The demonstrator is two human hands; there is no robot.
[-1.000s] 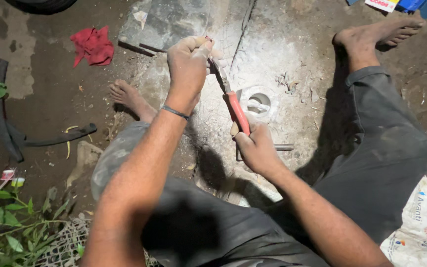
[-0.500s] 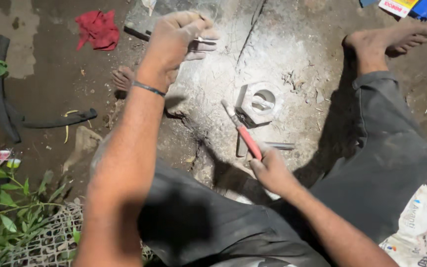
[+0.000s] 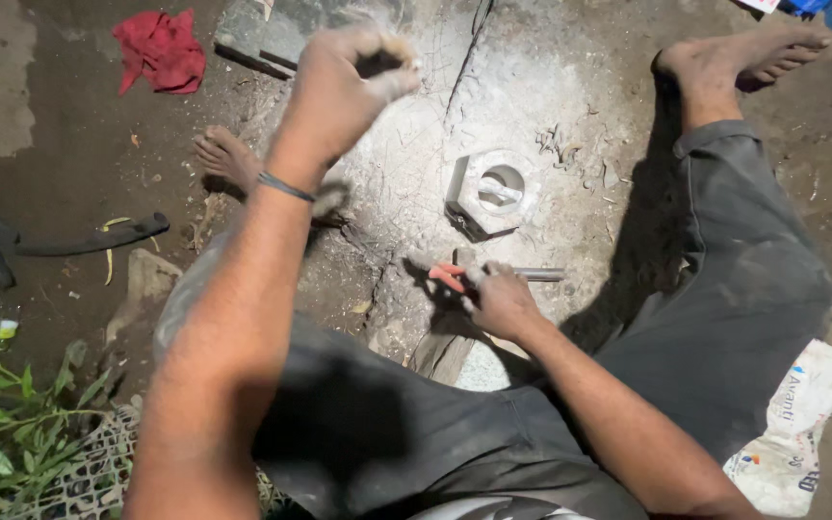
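My left hand [image 3: 344, 82] is raised over the dusty ground, fingers curled into a fist; nothing shows inside it. My right hand [image 3: 503, 300] rests low on the ground, closed on a red-handled tool [image 3: 448, 277] that lies nearly flat, pointing left. A thin metal rod [image 3: 539, 274] lies right beside that hand. Just beyond it sits a pale hexagonal block [image 3: 493, 193] with a round hole in its middle, coated in white dust. I sit with legs spread in grey trousers, my bare feet [image 3: 743, 53] on the dirt.
A grey stone slab [image 3: 272, 29] lies at the top, a red cloth [image 3: 161, 50] to its left. A black strip [image 3: 89, 239] lies on the dirt at left. Green plants [image 3: 2, 424] and wire mesh [image 3: 79, 472] fill the lower left; a white sack [image 3: 801, 424] lies lower right.
My right hand has brought the red-handled tool down from an upright tilt to the ground. My left hand has let go of the tool's tip, moved up and away, and closed into a fist.
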